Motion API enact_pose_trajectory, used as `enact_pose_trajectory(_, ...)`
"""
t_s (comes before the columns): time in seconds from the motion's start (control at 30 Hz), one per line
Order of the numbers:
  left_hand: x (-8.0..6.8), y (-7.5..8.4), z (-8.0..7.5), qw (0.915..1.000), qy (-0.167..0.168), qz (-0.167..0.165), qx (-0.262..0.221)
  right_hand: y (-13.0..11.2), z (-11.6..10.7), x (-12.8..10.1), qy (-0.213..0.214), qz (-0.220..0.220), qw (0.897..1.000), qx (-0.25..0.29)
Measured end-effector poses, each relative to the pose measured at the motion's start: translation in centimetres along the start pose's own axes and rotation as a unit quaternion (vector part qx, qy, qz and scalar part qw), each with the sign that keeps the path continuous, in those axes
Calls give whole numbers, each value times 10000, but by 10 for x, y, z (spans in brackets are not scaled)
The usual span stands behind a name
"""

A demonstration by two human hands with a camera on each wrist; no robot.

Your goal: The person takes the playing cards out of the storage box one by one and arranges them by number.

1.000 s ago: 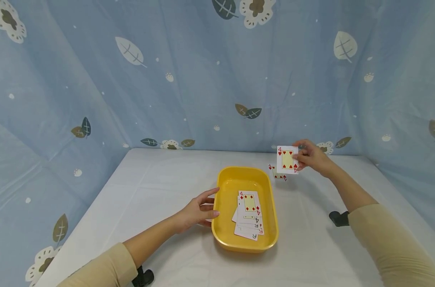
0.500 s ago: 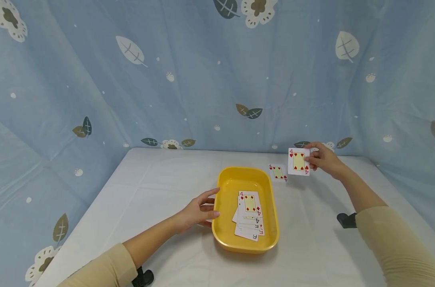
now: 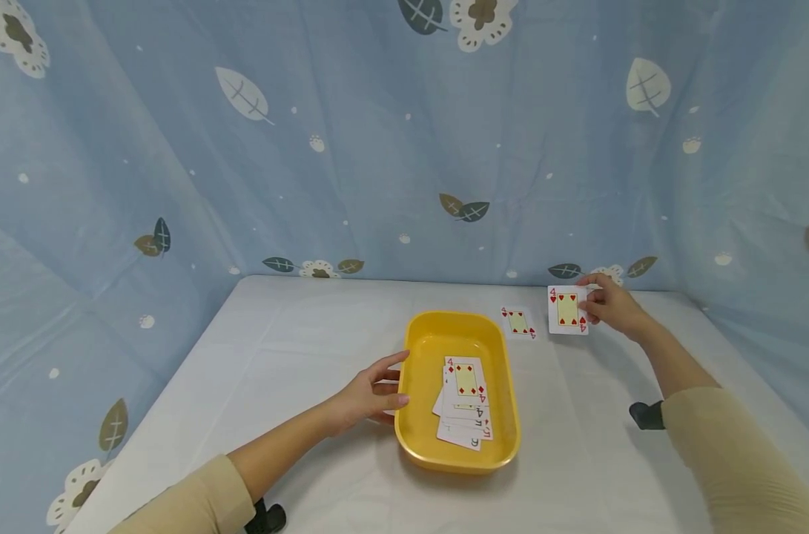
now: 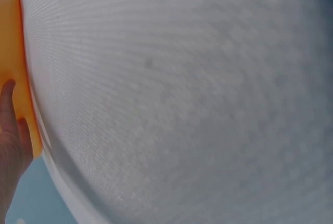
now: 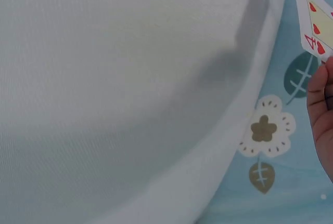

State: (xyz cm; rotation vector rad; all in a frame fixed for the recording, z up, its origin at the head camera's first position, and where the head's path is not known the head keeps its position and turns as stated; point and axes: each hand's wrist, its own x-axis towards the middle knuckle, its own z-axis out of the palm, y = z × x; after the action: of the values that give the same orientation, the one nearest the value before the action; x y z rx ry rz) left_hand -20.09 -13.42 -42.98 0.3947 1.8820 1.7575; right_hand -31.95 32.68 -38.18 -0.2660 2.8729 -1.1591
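Observation:
A yellow tray (image 3: 423,356) sits mid-table with several face-up playing cards (image 3: 466,401) fanned inside; the top one is a four of diamonds. My left hand (image 3: 372,392) rests against the tray's left rim (image 4: 21,78), fingers relaxed. At the far right, my right hand (image 3: 607,304) pinches a four of hearts (image 3: 567,310) by its right edge, held just above the table; its corner (image 5: 315,24) shows in the right wrist view. Another red four card (image 3: 518,322) lies flat on the table between the tray and the held card.
A white cloth covers the table (image 3: 297,348). A blue leaf-and-flower curtain (image 3: 351,133) hangs close behind and to both sides. Black clamps sit at the table's right (image 3: 644,415) and front-left (image 3: 267,517) edges.
My right hand has carried the four of hearts rightward and lower, away from the card lying on the table. The left hand has stayed on the tray rim.

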Motion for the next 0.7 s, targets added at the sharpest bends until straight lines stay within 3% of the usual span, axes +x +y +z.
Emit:
enact_pose_trajectory(0.5, 1, 0, 3, 10000, -15, 35, 42, 13, 14, 7, -78, 257, 9982, -537)
enact_pose_trajectory(0.7, 0, -1, 2, 10000, 52, 15, 56, 15, 19, 11, -127, 147, 9956, -912)
